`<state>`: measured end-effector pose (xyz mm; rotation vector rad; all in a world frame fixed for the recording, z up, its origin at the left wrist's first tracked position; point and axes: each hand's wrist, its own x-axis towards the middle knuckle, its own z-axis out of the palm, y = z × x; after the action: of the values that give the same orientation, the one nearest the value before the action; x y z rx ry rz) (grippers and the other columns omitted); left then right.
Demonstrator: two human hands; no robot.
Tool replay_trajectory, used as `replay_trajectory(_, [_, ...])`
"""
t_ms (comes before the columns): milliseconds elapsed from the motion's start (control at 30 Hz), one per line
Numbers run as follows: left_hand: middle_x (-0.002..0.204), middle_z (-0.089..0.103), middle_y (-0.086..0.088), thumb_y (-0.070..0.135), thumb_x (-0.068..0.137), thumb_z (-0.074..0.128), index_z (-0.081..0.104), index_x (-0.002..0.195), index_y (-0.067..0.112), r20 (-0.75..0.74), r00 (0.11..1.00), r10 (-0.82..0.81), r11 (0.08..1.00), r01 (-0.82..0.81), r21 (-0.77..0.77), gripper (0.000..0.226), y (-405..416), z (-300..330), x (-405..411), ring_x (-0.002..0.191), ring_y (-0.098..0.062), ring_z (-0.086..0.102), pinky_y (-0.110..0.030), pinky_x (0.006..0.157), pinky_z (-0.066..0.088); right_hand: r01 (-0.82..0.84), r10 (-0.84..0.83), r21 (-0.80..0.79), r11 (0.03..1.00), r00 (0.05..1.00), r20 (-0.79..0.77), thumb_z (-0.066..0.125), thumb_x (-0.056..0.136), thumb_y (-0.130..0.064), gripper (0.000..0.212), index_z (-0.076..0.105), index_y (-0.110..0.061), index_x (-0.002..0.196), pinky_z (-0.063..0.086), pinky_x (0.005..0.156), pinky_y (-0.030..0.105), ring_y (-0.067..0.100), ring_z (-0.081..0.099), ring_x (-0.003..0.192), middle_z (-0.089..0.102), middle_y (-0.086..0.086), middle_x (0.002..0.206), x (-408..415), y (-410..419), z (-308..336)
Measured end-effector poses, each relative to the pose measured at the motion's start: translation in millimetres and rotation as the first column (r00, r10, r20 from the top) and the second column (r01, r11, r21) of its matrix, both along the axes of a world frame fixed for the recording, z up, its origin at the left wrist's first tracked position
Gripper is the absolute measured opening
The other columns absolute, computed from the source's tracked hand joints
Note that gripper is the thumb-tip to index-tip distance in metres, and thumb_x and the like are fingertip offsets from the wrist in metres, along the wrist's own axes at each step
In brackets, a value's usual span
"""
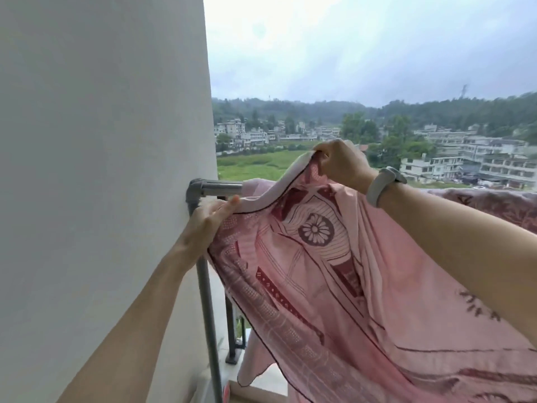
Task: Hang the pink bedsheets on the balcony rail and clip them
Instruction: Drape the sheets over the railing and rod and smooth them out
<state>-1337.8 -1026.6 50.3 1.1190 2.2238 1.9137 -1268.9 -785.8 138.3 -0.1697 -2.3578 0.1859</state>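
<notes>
Right hand (343,165), wearing a grey wristband (383,184), is pinching the raised edge of the pink patterned cotton bedsheet (319,271). Left hand (209,222) is gripping its lower edge beside the grey metal balcony rail (216,189), over which the sheet is draping, next to a white wall (101,141).

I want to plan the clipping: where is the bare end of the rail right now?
In the head view, the bare rail end is left of centre, at the grey elbow joint against the white wall, just above the left hand and left of the pink bedsheet.
</notes>
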Motion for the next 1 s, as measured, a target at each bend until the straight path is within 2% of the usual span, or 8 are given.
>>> replay_trajectory(167, [0.114, 0.06, 0.005, 0.088, 0.04, 0.055, 0.042, 0.127, 0.022, -0.01, 0.996, -0.09, 0.996, 0.09, -0.022, 0.11, 7, 27, -31, 0.09, -0.015, 0.067, -0.026, 0.071, 0.052, -0.233, 0.233, 0.016, 0.972, 0.968, -0.091, 0.041, 0.087, 0.002, 0.031, 0.067, -0.002, 0.102, 0.051, 0.082, 0.037, 0.031, 0.063, 0.092, 0.068, 0.017, 0.102, -51, -58, 53])
replay_trajectory(300, [0.11, 0.066, -0.002, 0.075, 0.061, 0.052, 0.053, 0.12, 0.018, 0.079, 0.964, -0.253, 0.935, 0.223, 0.275, 0.082, -17, 38, -54, 0.094, -0.018, 0.067, -0.028, 0.072, 0.053, -0.499, 0.492, -0.041, 0.866, 0.863, -0.112, 0.04, 0.087, 0.007, 0.034, 0.064, -0.002, 0.109, 0.048, 0.092, 0.03, 0.018, 0.062, 0.098, 0.064, 0.016, 0.113, -88, -143, 69])
replay_trajectory(400, [0.101, 0.066, -0.009, 0.062, 0.083, 0.035, 0.058, 0.106, 0.011, 0.321, 0.928, -0.188, 0.825, -0.028, 0.564, 0.061, -55, 22, -85, 0.091, -0.024, 0.064, -0.038, 0.083, 0.05, -0.604, 0.637, -0.27, 0.75, 0.77, 0.045, 0.037, 0.091, 0.005, 0.045, 0.041, -0.01, 0.133, 0.047, 0.055, 0.011, 0.0, 0.056, 0.062, 0.06, 0.016, 0.118, -96, -173, 41])
replay_trajectory(567, [0.088, 0.065, -0.011, 0.06, 0.09, 0.028, 0.06, 0.091, 0.008, 0.59, 0.799, -0.115, 0.912, -0.151, 0.381, 0.061, -90, -1, -125, 0.082, -0.024, 0.061, -0.036, 0.078, 0.049, -0.521, 0.596, -0.402, 0.753, 0.799, 0.08, 0.039, 0.089, 0.001, 0.055, 0.031, -0.023, 0.138, 0.041, 0.044, 0.015, 0.005, 0.055, 0.055, 0.068, -0.003, 0.095, -101, -160, -23])
replay_trajectory(733, [0.068, 0.065, -0.005, 0.044, 0.086, 0.053, 0.061, 0.083, 0.009, 0.586, 0.802, -0.117, 0.939, -0.103, 0.329, 0.036, -81, 13, -131, 0.069, -0.02, 0.062, -0.033, 0.063, 0.051, -0.169, 0.163, 0.11, 0.98, 0.985, 0.057, 0.05, 0.091, -0.034, 0.047, 0.041, -0.018, 0.134, 0.039, 0.095, 0.035, 0.017, 0.047, 0.116, 0.056, -0.001, 0.125, -107, -142, -41])
replay_trajectory(833, [0.065, 0.057, -0.002, 0.012, 0.09, 0.053, 0.055, 0.072, 0.01, 0.505, 0.863, 0.005, 0.836, -0.28, 0.471, 0.018, -69, 18, -127, 0.062, -0.015, 0.055, -0.025, 0.055, 0.051, -0.052, 0.057, 0.285, 0.957, 0.998, -0.01, 0.054, 0.089, -0.032, 0.028, 0.062, -0.017, 0.112, 0.04, 0.087, 0.036, 0.023, 0.053, 0.105, 0.063, 0.003, 0.112, -111, -136, -53])
replay_trajectory(900, [0.07, 0.053, -0.001, 0.011, 0.093, 0.047, 0.051, 0.072, 0.013, 0.454, 0.889, 0.062, 0.767, -0.334, 0.548, 0.021, -68, 10, -118, 0.063, -0.013, 0.053, -0.023, 0.055, 0.05, -0.078, 0.138, 0.325, 0.943, 0.977, -0.165, 0.053, 0.088, -0.023, 0.019, 0.07, -0.014, 0.086, 0.045, 0.074, 0.035, 0.024, 0.06, 0.087, 0.068, 0.002, 0.09, -111, -137, -65])
replay_trajectory(1000, [0.082, 0.055, -0.001, 0.016, 0.095, 0.044, 0.053, 0.08, 0.018, 0.415, 0.899, 0.142, 0.729, -0.378, 0.571, 0.018, -76, -18, -104, 0.074, -0.015, 0.055, -0.032, 0.069, 0.05, -0.08, 0.195, 0.37, 0.926, 0.939, -0.284, 0.045, 0.086, -0.023, 0.022, 0.064, -0.012, 0.085, 0.046, 0.074, 0.036, 0.024, 0.059, 0.084, 0.067, 0.002, 0.09, -110, -147, -84])
